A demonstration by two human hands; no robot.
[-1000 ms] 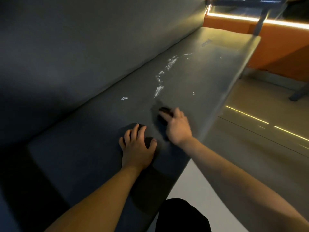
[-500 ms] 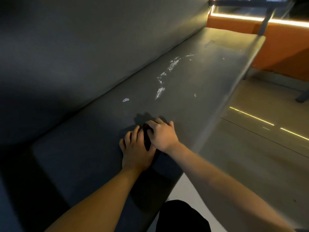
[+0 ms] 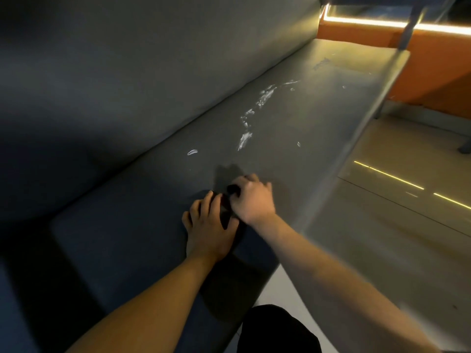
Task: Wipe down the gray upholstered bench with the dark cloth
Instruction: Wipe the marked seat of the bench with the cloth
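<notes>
The gray upholstered bench (image 3: 142, 225) runs from the near left to the far right, with its backrest (image 3: 127, 85) on the left. White wet streaks (image 3: 246, 137) lie on the seat beyond my hands. My right hand (image 3: 251, 198) grips the dark cloth (image 3: 232, 189) and presses it on the seat; only a small dark bunch shows under its fingers. My left hand (image 3: 207, 228) rests flat on the seat just left of the right hand, fingers straight, almost touching it.
The seat's front edge (image 3: 339, 174) runs diagonally on the right, with light floor (image 3: 395, 225) below it. An orange wall (image 3: 433, 72) with a lit strip stands at the far end. A dark-clothed knee (image 3: 277, 329) shows at the bottom.
My right hand with the cloth swept back from the streaks to beside my left hand, then shifted slightly right and forward. The left hand stayed put.
</notes>
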